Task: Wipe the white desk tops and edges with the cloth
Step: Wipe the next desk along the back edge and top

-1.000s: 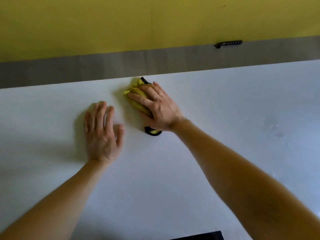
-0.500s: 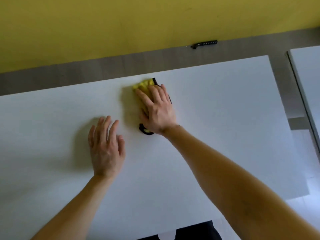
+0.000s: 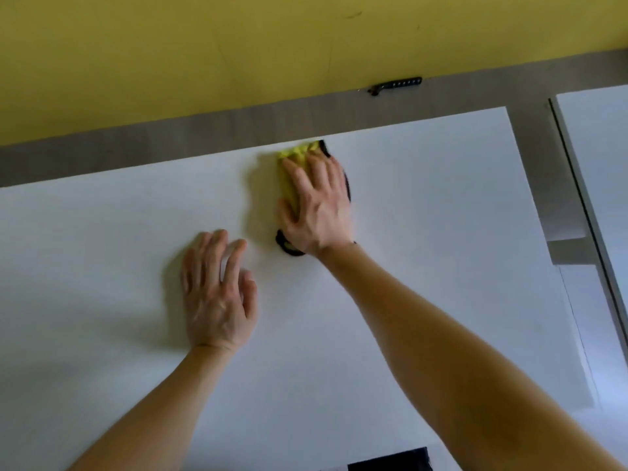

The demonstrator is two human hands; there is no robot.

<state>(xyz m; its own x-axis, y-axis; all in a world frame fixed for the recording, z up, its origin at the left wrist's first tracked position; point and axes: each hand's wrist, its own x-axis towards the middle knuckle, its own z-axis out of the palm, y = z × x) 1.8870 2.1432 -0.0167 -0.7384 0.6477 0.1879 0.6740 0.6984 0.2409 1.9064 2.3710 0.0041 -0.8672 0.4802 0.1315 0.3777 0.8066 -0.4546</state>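
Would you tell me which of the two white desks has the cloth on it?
The large central desk: the yellow cloth lies near its far edge under the right hand. The far-right desk has none.

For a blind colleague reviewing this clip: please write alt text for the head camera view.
A person's right hand presses a yellow cloth on a white desk at its far edge, while the left hand rests open on the desk top. Beyond are grey floor and a yellow wall, with a second white desk at right.
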